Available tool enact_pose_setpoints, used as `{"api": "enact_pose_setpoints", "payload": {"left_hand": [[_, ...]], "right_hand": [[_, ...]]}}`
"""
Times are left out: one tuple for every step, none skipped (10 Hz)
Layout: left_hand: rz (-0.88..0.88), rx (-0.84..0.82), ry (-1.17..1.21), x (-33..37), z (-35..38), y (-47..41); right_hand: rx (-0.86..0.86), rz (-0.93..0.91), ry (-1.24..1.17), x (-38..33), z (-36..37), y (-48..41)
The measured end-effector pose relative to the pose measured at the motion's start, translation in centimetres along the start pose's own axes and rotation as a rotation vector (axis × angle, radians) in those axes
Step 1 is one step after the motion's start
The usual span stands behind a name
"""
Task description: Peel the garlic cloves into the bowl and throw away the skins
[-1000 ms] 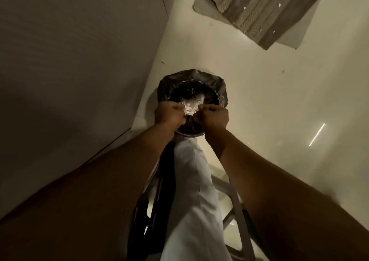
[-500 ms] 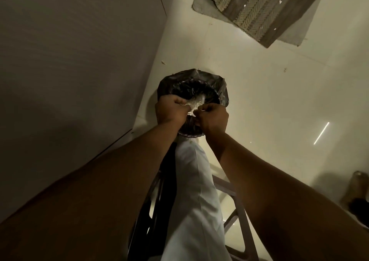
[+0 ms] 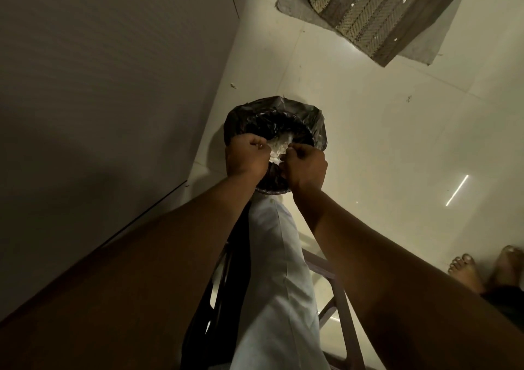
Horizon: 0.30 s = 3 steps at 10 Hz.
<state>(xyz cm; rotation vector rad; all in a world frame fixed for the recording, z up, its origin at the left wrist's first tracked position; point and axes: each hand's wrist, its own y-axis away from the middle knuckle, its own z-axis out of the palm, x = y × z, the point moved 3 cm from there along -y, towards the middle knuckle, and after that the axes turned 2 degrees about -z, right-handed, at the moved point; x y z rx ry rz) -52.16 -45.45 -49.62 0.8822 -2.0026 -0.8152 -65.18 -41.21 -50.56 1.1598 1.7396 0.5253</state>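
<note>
A round bin lined with a black plastic bag [image 3: 297,114] stands on the pale floor by the wall. Over its mouth I hold a bunch of white garlic skins [image 3: 276,150] between both fists. My left hand [image 3: 245,157] grips the bunch from the left with its fingers curled tight. From the right, my right hand [image 3: 304,165] grips it the same way. No bowl or peeled cloves are in view.
A dark cabinet wall [image 3: 113,86] runs along the left. A striped mat [image 3: 374,12] lies on the floor at the back. My white-clad leg [image 3: 278,284] and a stool frame [image 3: 340,299] are below my arms. Another person's bare feet [image 3: 467,267] stand at the right edge.
Both fists stay over the bin, squeezing the skins closer together. The view has tipped a little, and a person's bare feet have come into sight at the right.
</note>
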Motion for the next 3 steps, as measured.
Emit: {"api": "enact_pose_setpoints", "payload": {"left_hand": [[0.025, 0.034, -0.025, 0.18, -0.33, 0.23], [0.058, -0.046, -0.041, 0.19, -0.25, 0.41], [0.053, -0.098, -0.045, 0.33, -0.08, 0.68]], "right_hand": [[0.017, -0.043, 0.08, -0.6, -0.2, 0.2], [0.033, -0.055, 0.129, -0.85, -0.34, 0.19], [0.017, -0.042, 0.13, -1.26, -0.26, 0.56]]}}
